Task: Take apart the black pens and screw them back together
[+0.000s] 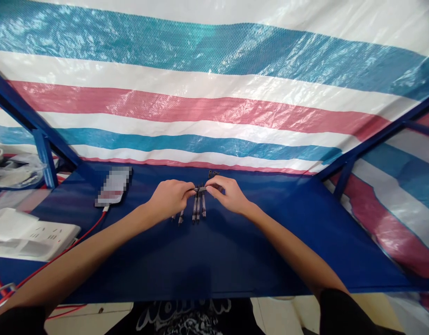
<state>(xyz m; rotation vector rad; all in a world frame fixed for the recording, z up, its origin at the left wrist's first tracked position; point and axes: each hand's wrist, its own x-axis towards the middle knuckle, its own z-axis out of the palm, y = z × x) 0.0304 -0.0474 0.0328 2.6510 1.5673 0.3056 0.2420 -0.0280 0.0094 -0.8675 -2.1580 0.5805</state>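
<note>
your left hand and right hand pinch opposite ends of a slim rod, across the far ends of the pen-like sticks on the blue table; keep both grips light and in line; they hide its ends, and whether it is one piece is unclear.

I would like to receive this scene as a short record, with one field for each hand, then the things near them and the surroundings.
Left hand: fingertips pinch one end of a slim greyish piece; the left hand
Right hand: fingertips at the other end; the right hand
Near the hands: several slim pen-like sticks lying side by side
Behind the hands: small dark pieces, too small to identify
Surface: blue table
Left side: phone with red cable; white power strip
Backdrop: striped sheet
</note>
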